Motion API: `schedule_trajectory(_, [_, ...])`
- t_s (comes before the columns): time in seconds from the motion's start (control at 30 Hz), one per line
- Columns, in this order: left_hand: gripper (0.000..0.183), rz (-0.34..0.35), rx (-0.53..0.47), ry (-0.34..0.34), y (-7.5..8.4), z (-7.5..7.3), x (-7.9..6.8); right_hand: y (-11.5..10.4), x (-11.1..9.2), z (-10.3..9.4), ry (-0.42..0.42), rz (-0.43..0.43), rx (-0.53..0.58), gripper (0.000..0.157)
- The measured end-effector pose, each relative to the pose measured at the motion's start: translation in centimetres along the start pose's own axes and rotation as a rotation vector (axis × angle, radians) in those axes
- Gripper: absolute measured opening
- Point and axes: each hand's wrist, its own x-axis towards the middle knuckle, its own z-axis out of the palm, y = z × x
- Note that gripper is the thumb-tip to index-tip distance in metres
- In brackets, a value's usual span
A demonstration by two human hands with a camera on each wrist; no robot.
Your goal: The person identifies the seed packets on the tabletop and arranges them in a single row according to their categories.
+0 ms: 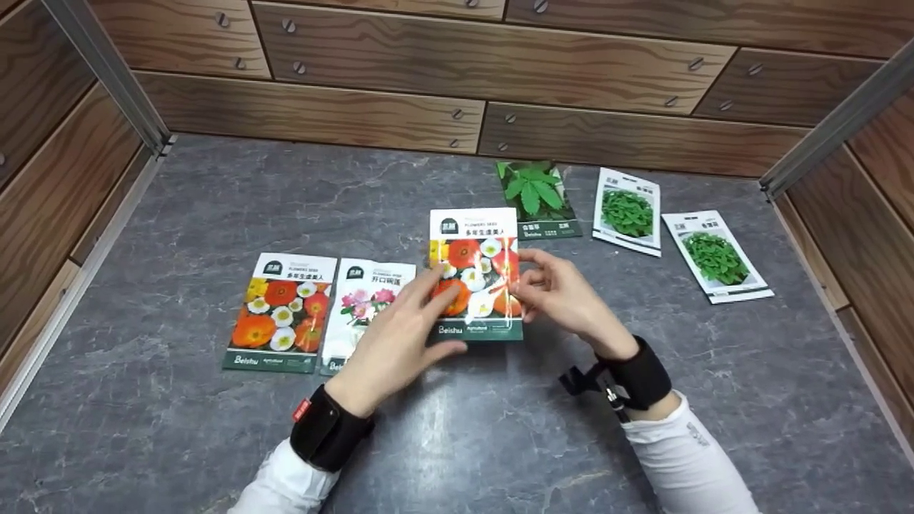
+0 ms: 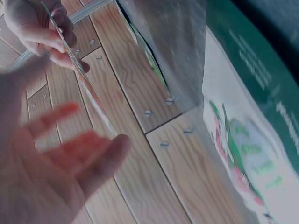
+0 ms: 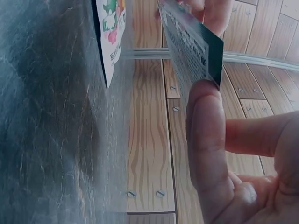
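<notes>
The right hand [image 1: 568, 296] pinches the right edge of a poppy packet [image 1: 475, 268] between thumb and fingers, holding it raised above the grey marbled desk [image 1: 500, 435]. The left hand [image 1: 400, 335] has its fingers spread, thumb well apart, the fingertips overlapping the packet's left side in the head view; whether they touch it I cannot tell.

The packet's front reads "FLOWERS SEED" and "多年生虞美人" at the top, with "Beishu" on the green band at the foot, beside smaller lettering that looks like "Agricultural". Its back, in the right wrist view, carries dense print too blurred to read.

On the desk to the left lies a matching packet [image 1: 278, 314] with the same wording. Just beside it, partly under the left hand in view, is a lotus packet [image 1: 360, 303] marked "FLOWERS SEED" and "开口碗莲".

Behind the raised packet lies a dark leaf packet [image 1: 539, 196], apparently labelled "含羞草". Farther right are two white-bordered packets picturing green leaves, one nearer [image 1: 628, 210] the leaf packet and one at the far right [image 1: 717, 257]; their small characters are hard to make out.
</notes>
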Motion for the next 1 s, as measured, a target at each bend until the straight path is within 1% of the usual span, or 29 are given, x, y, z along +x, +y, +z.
schedule_trajectory(0.03, [0.077, 0.023, 0.019, -0.033, 0.0, 0.0, 0.0, 0.1, 0.0, -0.1, -0.008, 0.01, 0.007, 0.063])
schedule_trajectory(0.1, [0.078, 0.06, 0.054, -0.074, 0.0, 0.1, -0.1, 0.3, 0.1, -0.4, -0.028, 0.032, 0.011, 0.065])
schedule_trajectory(0.23, [0.069, 0.082, 0.114, -0.136, 0.1, 0.3, 0.0, 0.9, 0.1, -0.8, -0.081, 0.076, -0.012, 0.07])
schedule_trajectory(0.33, [0.064, 0.088, 0.133, -0.182, 0.2, 0.4, -0.1, 1.3, 0.2, -0.5, -0.106, 0.071, -0.088, 0.074])
schedule_trajectory(0.4, [0.061, 0.083, 0.14, -0.215, 0.2, 0.4, -0.2, 1.4, 0.3, -0.1, -0.116, 0.052, -0.168, 0.075])
schedule_trajectory(0.53, [0.056, 0.071, 0.149, -0.272, 0.2, 0.5, -0.3, 1.6, 0.2, 0.8, -0.142, 0.03, -0.323, 0.069])
schedule_trajectory(0.63, [0.047, 0.079, 0.153, -0.293, 0.2, 0.6, -0.5, 1.6, 0.2, 1.5, -0.156, 0.026, -0.414, 0.061])
schedule_trajectory(0.73, [0.039, 0.102, 0.168, -0.292, 0.1, 0.6, -0.7, 1.7, 0.3, 2.1, -0.152, 0.002, -0.519, 0.056])
schedule_trajectory(0.8, [0.037, 0.112, 0.183, -0.292, 0.1, 0.5, -0.9, 1.7, 0.2, 2.5, -0.148, -0.007, -0.579, 0.057])
schedule_trajectory(0.87, [0.036, 0.116, 0.192, -0.294, 0.1, 0.5, -0.9, 1.7, 0.2, 2.9, -0.148, -0.021, -0.642, 0.061])
schedule_trajectory(0.93, [0.036, 0.113, 0.194, -0.3, 0.1, 0.6, -1.0, 1.7, 0.0, 3.2, -0.143, -0.013, -0.692, 0.066])
schedule_trajectory(1.0, [0.037, 0.107, 0.196, -0.303, 0.1, 0.6, -1.0, 1.8, -0.1, 3.6, -0.135, -0.01, -0.738, 0.065])
